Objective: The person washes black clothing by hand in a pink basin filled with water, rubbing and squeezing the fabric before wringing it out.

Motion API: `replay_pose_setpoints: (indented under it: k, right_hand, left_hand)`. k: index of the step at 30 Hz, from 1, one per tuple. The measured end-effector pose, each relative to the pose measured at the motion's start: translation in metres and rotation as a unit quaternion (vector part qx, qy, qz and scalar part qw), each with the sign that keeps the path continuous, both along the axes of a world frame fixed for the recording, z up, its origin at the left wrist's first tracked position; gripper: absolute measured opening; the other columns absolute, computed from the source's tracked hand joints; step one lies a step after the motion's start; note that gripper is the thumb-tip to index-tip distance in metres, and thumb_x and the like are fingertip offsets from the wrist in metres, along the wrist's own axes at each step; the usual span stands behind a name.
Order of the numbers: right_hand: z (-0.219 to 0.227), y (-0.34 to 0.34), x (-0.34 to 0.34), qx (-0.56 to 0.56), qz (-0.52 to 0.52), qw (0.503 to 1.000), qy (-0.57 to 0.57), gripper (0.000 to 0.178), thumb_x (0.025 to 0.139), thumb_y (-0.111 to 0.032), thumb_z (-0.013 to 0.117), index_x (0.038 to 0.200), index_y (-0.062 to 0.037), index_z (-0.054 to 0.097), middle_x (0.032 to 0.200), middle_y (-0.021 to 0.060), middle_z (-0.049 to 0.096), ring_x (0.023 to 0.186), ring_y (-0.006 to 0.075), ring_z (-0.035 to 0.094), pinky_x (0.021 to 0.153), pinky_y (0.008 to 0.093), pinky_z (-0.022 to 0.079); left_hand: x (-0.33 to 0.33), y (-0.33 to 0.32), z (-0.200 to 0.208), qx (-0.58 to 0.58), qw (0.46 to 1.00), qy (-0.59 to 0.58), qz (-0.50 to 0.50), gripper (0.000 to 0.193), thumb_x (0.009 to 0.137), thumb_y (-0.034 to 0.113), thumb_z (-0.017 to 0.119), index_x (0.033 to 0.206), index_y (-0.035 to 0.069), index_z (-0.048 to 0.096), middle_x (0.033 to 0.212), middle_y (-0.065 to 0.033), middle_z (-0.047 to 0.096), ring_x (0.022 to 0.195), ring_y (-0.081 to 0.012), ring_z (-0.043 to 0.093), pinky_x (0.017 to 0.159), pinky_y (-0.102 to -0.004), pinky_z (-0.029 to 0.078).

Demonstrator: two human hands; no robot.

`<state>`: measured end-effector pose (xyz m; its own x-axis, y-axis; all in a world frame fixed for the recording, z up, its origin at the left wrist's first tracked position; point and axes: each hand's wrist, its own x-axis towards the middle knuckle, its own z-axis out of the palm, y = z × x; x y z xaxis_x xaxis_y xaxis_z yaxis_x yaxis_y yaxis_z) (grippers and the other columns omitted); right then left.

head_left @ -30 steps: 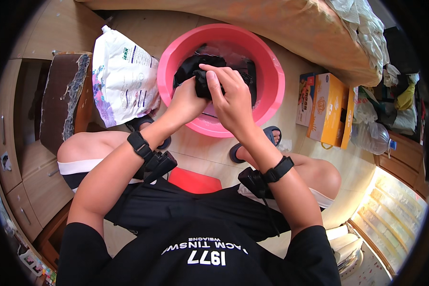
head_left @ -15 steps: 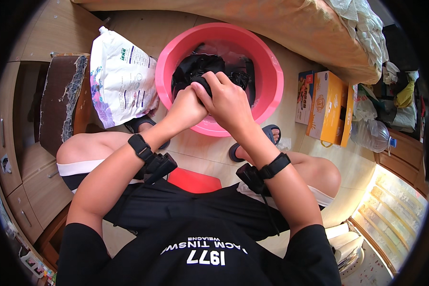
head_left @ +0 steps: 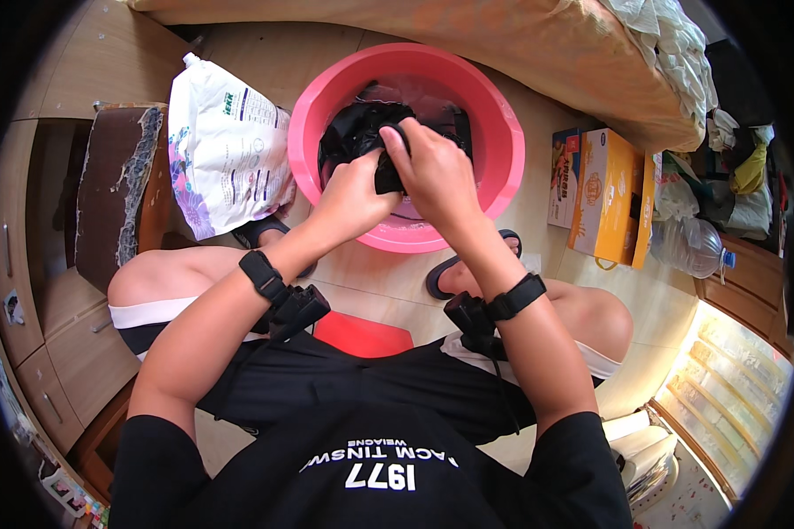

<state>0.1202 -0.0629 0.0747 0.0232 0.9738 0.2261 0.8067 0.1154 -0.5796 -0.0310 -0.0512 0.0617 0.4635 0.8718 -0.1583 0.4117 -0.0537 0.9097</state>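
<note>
A pink basin point(head_left: 501, 141) stands on the floor in front of me, with wet black cloth point(head_left: 362, 128) lying in a little water inside it. Above the basin's near side my left hand point(head_left: 359, 196) is closed around a part of the black cloth. My right hand point(head_left: 437, 172) grips the same bunched cloth from the other side, thumb pointing away from me. Between the two hands a dark fold of the cloth point(head_left: 388, 176) shows. Most of the fingertips are hidden behind the hands and the fabric.
Left of the basin stands a large white detergent bag point(head_left: 229, 150) with a spout, beside a worn brown padded piece point(head_left: 110, 189). At right are an orange carton point(head_left: 609, 198) and a clear plastic bottle point(head_left: 688, 247). A bed point(head_left: 520, 44) borders the far side. A red stool point(head_left: 362, 335) shows beneath me.
My hands have moved slightly apart, and more of the black cloth shows between them. My right hand has shifted a little to the right and nearer to me.
</note>
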Motion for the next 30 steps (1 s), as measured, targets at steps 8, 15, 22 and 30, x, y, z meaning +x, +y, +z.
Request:
replay_pose_setpoints:
  k: [8, 15, 22, 30]
  right_hand:
    - [0.011, 0.008, 0.009, -0.012, -0.054, 0.997, 0.049, 0.035, 0.101, -0.039, 0.056, 0.087, -0.0063, 0.058, 0.078, 0.0159, 0.065, 0.071, 0.0415, 0.066, 0.059, 0.0508, 0.052]
    - [0.007, -0.002, -0.003, 0.01, 0.001, 1.0, -0.016, 0.027, 0.099, -0.032, 0.059, 0.089, -0.008, 0.055, 0.069, 0.0142, 0.067, 0.058, 0.0371, 0.066, 0.049, 0.0467, 0.052]
    - [0.007, -0.014, -0.026, 0.006, 0.024, 0.999, 0.026, 0.028, 0.099, -0.032, 0.059, 0.088, -0.0063, 0.054, 0.071, 0.0174, 0.067, 0.064, 0.039, 0.067, 0.055, 0.0493, 0.053]
    - [0.0, 0.013, 0.024, -0.054, -0.114, 0.991, 0.038, 0.033, 0.105, -0.038, 0.052, 0.101, -0.006, 0.058, 0.098, 0.019, 0.069, 0.089, 0.0436, 0.067, 0.074, 0.0529, 0.053]
  left_hand:
    - [-0.004, 0.007, -0.006, 0.015, 0.999, -0.013, 0.028, 0.028, 0.077, 0.005, 0.065, 0.104, -0.002, 0.063, 0.088, -0.0267, 0.069, 0.089, -0.0432, 0.07, 0.074, -0.0447, 0.055]
    - [-0.003, 0.001, 0.012, -0.026, 0.999, -0.038, 0.011, 0.03, 0.075, 0.004, 0.061, 0.105, -0.002, 0.063, 0.085, -0.027, 0.067, 0.084, -0.045, 0.068, 0.07, -0.0477, 0.053]
    - [-0.014, 0.008, -0.013, 0.074, 0.995, 0.059, 0.015, 0.022, 0.078, 0.008, 0.06, 0.099, 0.0, 0.062, 0.086, -0.0283, 0.067, 0.087, -0.0503, 0.064, 0.072, -0.0547, 0.051]
    - [-0.008, 0.006, 0.003, 0.131, 0.991, 0.037, 0.002, 0.05, 0.083, 0.008, 0.069, 0.129, -0.001, 0.053, 0.113, -0.027, 0.066, 0.108, -0.0425, 0.065, 0.094, -0.0456, 0.051]
